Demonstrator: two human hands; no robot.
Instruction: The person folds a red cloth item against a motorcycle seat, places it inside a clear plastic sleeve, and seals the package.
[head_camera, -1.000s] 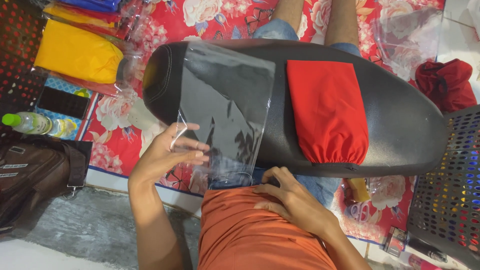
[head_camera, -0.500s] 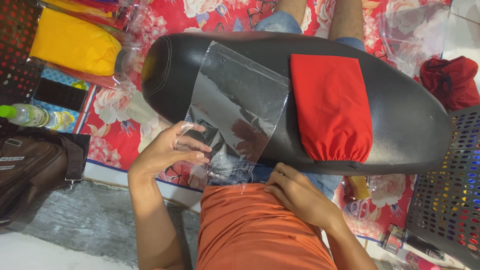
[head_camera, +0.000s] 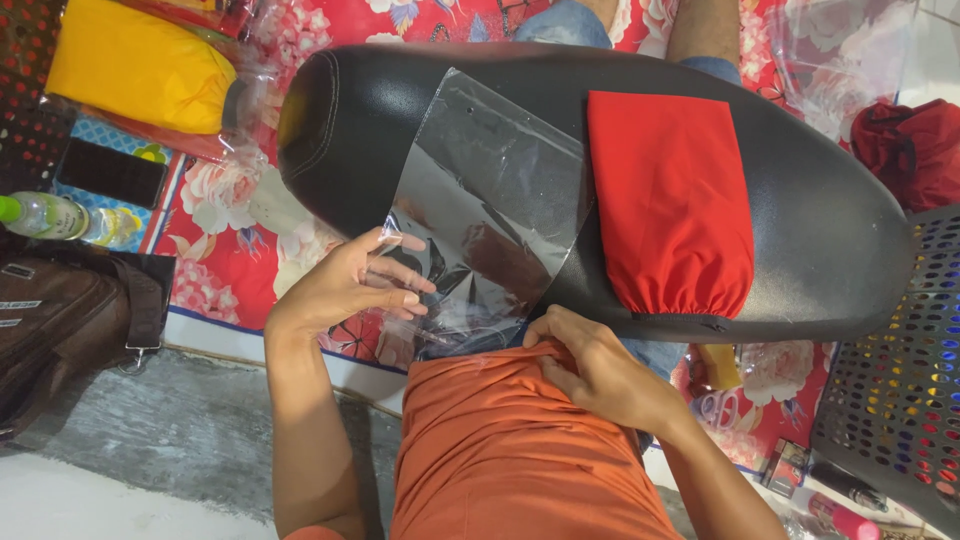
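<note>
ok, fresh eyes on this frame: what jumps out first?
A big black seat spans the middle, with a red cloth draped over it right of centre. Beside the cloth lies a clear bag; the left hand pinches its near edge, and the right hand presses orange fabric at the bag's mouth. A yellow bundle sits top left.

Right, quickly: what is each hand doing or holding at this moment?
Left hand: fingers gripping the clear plastic bag edge.
Right hand: curled, pressing the bag's lower edge; grip cannot be told.

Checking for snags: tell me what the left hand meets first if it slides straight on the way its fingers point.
Probably the clear plastic bag the left hand already touches, lying on the black seat; depth is unclear.
</note>
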